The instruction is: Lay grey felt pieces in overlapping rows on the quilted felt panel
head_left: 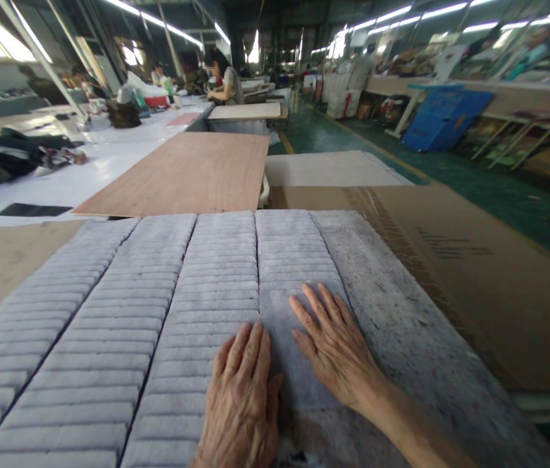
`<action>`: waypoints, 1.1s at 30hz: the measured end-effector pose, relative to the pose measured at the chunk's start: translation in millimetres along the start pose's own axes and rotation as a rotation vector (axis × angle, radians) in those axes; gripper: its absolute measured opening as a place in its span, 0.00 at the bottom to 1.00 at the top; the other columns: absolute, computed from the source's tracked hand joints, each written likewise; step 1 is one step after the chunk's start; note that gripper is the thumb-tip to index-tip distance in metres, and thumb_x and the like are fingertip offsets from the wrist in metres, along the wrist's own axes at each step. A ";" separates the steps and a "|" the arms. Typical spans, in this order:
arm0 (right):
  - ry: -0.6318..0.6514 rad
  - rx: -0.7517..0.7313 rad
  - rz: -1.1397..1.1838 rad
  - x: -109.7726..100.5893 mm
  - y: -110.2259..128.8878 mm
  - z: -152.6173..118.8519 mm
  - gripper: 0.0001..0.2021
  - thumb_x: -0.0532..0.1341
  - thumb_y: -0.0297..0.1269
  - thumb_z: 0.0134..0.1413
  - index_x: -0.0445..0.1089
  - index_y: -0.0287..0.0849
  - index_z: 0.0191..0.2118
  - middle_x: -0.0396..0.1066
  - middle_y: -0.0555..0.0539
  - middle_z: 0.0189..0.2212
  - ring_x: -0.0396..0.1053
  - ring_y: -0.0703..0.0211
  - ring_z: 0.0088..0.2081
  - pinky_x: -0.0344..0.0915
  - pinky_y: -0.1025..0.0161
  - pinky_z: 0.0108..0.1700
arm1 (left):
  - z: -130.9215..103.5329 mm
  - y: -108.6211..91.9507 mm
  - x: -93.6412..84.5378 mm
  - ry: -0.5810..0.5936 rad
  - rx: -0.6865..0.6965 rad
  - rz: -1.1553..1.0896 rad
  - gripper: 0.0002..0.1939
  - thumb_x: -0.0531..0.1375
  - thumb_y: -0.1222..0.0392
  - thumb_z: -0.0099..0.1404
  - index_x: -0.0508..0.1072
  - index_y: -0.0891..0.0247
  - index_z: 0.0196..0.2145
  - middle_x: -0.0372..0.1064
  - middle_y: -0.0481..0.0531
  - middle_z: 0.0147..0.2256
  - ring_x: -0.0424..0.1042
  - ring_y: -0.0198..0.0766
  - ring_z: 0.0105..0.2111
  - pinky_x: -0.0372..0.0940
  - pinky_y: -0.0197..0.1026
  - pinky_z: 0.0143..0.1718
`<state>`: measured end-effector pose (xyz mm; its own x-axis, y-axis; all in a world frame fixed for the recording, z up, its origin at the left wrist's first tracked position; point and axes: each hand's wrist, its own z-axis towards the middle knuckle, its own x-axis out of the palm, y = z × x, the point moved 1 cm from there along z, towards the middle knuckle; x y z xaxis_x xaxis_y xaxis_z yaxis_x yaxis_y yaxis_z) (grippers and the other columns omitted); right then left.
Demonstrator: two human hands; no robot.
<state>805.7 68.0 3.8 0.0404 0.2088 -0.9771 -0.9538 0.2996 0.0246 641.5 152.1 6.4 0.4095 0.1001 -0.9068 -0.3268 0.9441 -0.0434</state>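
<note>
Overlapping pale grey fabric pieces lie in several long rows on a speckled grey board. My right hand rests palm down, fingers spread, on the nearest fabric piece of the rightmost row. That piece lies flat, with more of its surface showing than those behind it. My left hand lies flat beside it, fingers stretched forward and close together, over the right edge of the third row and touching the fabric there. Neither hand has anything gripped in its fingers.
A plywood sheet lies beyond the rows. Flattened cardboard extends at the right. On the white table at the left are dark garments. Another person is at a table farther back. A blue bin stands across the aisle.
</note>
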 end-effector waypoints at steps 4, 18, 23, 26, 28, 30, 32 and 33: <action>-0.016 -0.017 -0.011 1.9 -2.2 -1.0 0.23 0.46 0.43 0.62 0.52 0.43 0.60 0.41 0.42 0.62 0.33 0.45 0.62 0.47 0.45 0.58 | 0.5 -0.9 2.3 -0.012 -0.003 0.019 0.21 0.50 0.64 0.63 0.62 0.72 0.53 0.59 0.61 0.54 0.56 0.51 0.54 0.53 0.51 0.50; 0.002 -0.211 0.106 -6.9 13.6 6.4 0.23 0.49 0.41 0.61 0.51 0.45 0.60 0.43 0.46 0.62 0.36 0.48 0.62 0.48 0.45 0.59 | -1.4 0.3 2.0 -0.002 -0.065 -0.107 0.24 0.48 0.66 0.62 0.55 0.72 0.56 0.56 0.61 0.56 0.53 0.49 0.56 0.51 0.52 0.51; 0.019 -0.246 0.133 -7.1 11.0 7.9 0.21 0.48 0.39 0.61 0.53 0.46 0.59 0.45 0.45 0.61 0.35 0.47 0.62 0.47 0.42 0.59 | -2.8 3.0 -0.7 0.079 -0.146 -0.212 0.29 0.49 0.67 0.59 0.49 0.71 0.58 0.53 0.62 0.57 0.51 0.48 0.56 0.51 0.52 0.52; 0.024 -0.249 0.119 -9.2 12.5 8.5 0.21 0.47 0.38 0.62 0.53 0.44 0.59 0.44 0.44 0.61 0.34 0.45 0.62 0.46 0.42 0.59 | -3.1 3.8 -3.3 0.084 -0.159 -0.241 0.29 0.49 0.68 0.59 0.48 0.71 0.58 0.52 0.62 0.57 0.50 0.47 0.56 0.50 0.53 0.53; 0.029 -0.252 0.118 -9.6 13.7 8.8 0.21 0.48 0.38 0.61 0.53 0.45 0.59 0.44 0.44 0.61 0.34 0.44 0.62 0.46 0.41 0.58 | -2.9 4.2 -4.2 0.083 -0.165 -0.255 0.30 0.49 0.68 0.58 0.48 0.71 0.58 0.51 0.62 0.57 0.49 0.47 0.57 0.50 0.53 0.53; 0.024 -0.261 0.128 -9.4 14.2 9.1 0.21 0.48 0.37 0.61 0.54 0.46 0.59 0.45 0.44 0.61 0.34 0.44 0.62 0.47 0.40 0.58 | -2.3 4.4 -4.5 0.086 -0.176 -0.262 0.31 0.50 0.67 0.58 0.48 0.71 0.59 0.50 0.63 0.57 0.49 0.48 0.57 0.50 0.53 0.53; 0.011 -0.271 0.136 -9.2 13.8 9.5 0.20 0.49 0.36 0.61 0.55 0.47 0.59 0.46 0.43 0.61 0.35 0.42 0.62 0.47 0.39 0.57 | -1.9 4.5 -4.5 0.088 -0.184 -0.260 0.31 0.51 0.66 0.57 0.48 0.71 0.58 0.50 0.63 0.57 0.49 0.49 0.57 0.50 0.53 0.53; 0.008 -0.273 0.135 -9.5 13.5 9.7 0.20 0.49 0.36 0.61 0.55 0.47 0.59 0.46 0.42 0.61 0.35 0.42 0.62 0.46 0.39 0.57 | -1.8 4.5 -4.5 0.090 -0.182 -0.255 0.31 0.51 0.66 0.57 0.48 0.71 0.58 0.51 0.62 0.57 0.49 0.49 0.57 0.50 0.53 0.53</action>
<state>795.4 79.1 15.4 -0.0939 0.2217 -0.9706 -0.9951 0.0081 0.0981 636.7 155.3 9.5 0.4239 -0.1684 -0.8899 -0.3732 0.8628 -0.3410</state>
